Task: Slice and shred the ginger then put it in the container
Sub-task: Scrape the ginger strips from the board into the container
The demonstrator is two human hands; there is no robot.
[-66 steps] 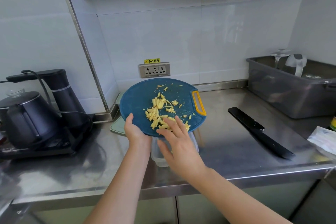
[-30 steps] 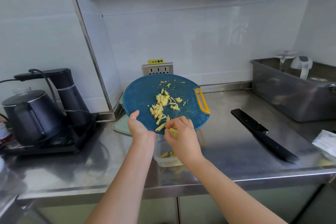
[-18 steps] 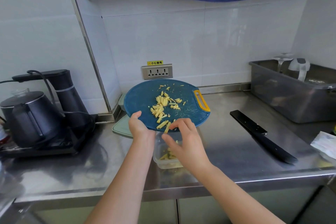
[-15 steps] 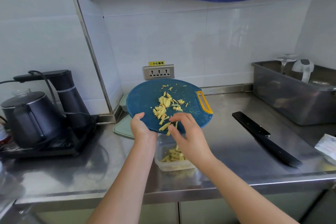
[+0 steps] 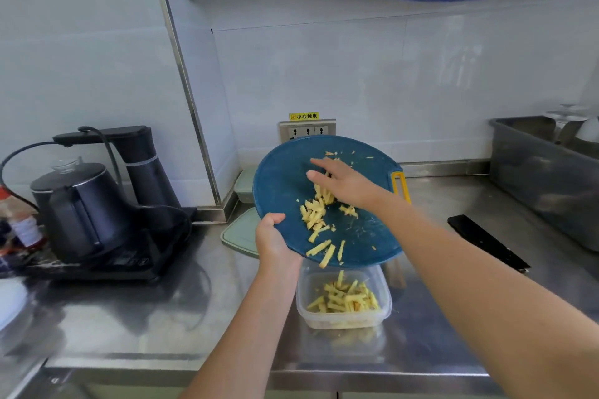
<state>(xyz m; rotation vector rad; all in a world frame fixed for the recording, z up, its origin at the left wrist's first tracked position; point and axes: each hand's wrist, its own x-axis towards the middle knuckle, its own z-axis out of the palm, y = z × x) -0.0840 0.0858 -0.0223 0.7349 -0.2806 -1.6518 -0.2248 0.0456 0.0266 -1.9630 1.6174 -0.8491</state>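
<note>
Reaching farther up the board [image 5: 282, 191], right hand [image 5: 348, 185] rakes ginger [image 5: 316, 217].

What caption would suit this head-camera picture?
Left hand tilts the blue cutting board while the right hand sweeps shredded ginger into the container.

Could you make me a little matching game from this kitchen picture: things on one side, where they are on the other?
1 board
2 knife
3 kettle
4 container

a at the far left of the counter
b held up, tilted
c lying flat at the right
d below the board's lower edge, with ginger in it

Pairs: 1-b, 2-c, 3-a, 4-d
</note>
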